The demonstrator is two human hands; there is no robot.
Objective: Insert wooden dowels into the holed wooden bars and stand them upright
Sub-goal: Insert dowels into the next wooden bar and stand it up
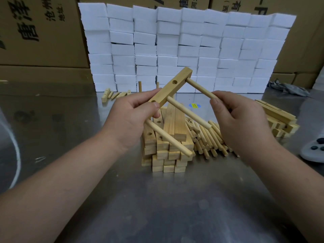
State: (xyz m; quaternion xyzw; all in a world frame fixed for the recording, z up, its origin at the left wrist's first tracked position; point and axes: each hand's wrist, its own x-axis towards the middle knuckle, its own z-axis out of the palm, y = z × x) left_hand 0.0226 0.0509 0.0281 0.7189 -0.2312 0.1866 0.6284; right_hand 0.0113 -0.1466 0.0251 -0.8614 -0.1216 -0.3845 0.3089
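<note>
Brown cardboard boxes with printed lettering fill the back of the room. In front of them runs a shiny steel table. At its far edge stands a wall of stacked white blocks.

In the middle of the table sits a stack of wooden bars, some showing round holes. A second stack lies off to the right. Between the two, touching the middle stack, is a loose heap of dowels.

Above the middle stack the person holds one bar in the air, tilted with its far end higher. The left hand pinches its lower end between thumb and curled fingers. The right hand pinches the free end of the top dowel, whose other end sits in the bar's high end. A middle dowel sticks out of the bar's side. A third dowel runs out from under the left hand; where it meets the bar is hidden. Two open holes show on the bar's upper face.

A crumpled grey cloth lies at the back right, a white device with dark buttons at the right edge. A few small bars lie by the blocks, with an upright dowel near them. A blue and yellow sticker is on the tabletop.
</note>
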